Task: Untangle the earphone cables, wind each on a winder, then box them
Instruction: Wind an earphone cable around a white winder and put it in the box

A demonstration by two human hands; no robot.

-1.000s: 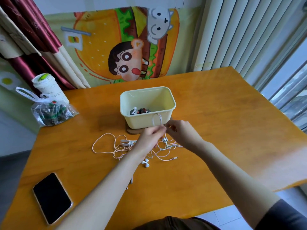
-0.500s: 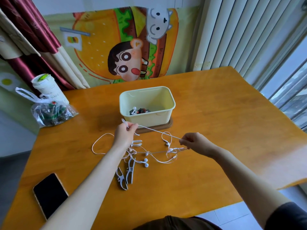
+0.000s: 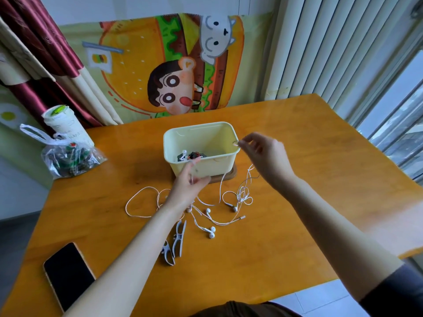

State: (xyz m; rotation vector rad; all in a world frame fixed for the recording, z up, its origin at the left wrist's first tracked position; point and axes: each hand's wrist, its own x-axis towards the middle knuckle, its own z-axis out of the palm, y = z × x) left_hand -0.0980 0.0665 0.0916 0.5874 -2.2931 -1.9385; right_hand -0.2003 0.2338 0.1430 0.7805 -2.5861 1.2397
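White earphone cables (image 3: 215, 209) lie tangled on the orange table (image 3: 297, 202) in front of a pale yellow box (image 3: 219, 165). My left hand (image 3: 190, 186) pinches a strand low, just in front of the box. My right hand (image 3: 263, 156) is raised beside the box's right rim and pinches the same cable, which hangs down to a small knot (image 3: 243, 195). Two grey clip-shaped winders (image 3: 175, 243) lie side by side near my left forearm. Earbuds (image 3: 211, 232) rest loose on the table.
The box stands on a wooden lid (image 3: 229, 177) and holds a small dark and white bundle (image 3: 192, 155). A black phone (image 3: 68, 273) lies at the front left. A plastic bag (image 3: 68, 159) and a white cup (image 3: 61, 122) stand at the back left.
My right hand has risen from the table up to the box's right rim, drawing the cable upward. My left hand moved right, toward the box front. The tangle has spread looser.
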